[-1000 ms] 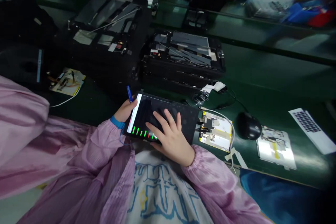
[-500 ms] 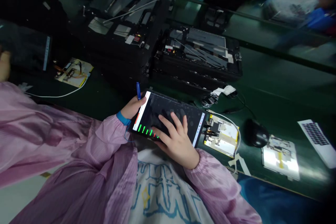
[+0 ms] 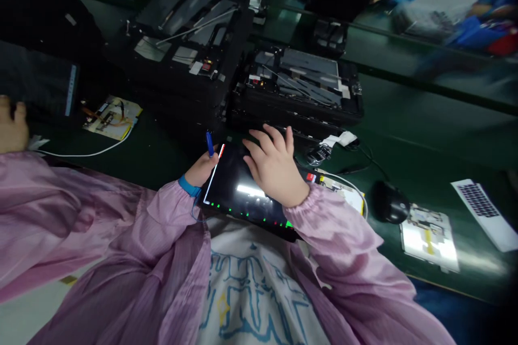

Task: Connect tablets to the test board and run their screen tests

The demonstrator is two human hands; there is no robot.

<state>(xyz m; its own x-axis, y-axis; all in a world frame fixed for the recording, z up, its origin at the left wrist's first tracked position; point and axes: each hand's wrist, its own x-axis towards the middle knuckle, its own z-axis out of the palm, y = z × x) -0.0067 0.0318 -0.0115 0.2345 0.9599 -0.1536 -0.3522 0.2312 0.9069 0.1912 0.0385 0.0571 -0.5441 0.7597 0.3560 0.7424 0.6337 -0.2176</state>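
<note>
A black tablet [image 3: 238, 194] with a lit screen rests at the near edge of the green bench, over my lap. My left hand [image 3: 202, 168] grips its left edge and also holds a blue pen [image 3: 209, 143] that sticks upward. My right hand [image 3: 275, 164] lies over the tablet's far edge with its fingers spread, touching the screen near the top. Small green marks and a red one glow along the screen's near edge.
Two stacks of black trays with opened devices [image 3: 297, 86] [image 3: 190, 43] stand behind the tablet. A black mouse [image 3: 390, 202], circuit boards [image 3: 429, 234], a cable [image 3: 348, 180] and a keyboard sheet [image 3: 483, 213] lie at right. Another person's hand [image 3: 12, 129] is at far left; people in blue sit opposite.
My right hand has slid from the near part of the screen up to its far edge. The green bars on the display have shrunk to small marks. The tablet tilted slightly.
</note>
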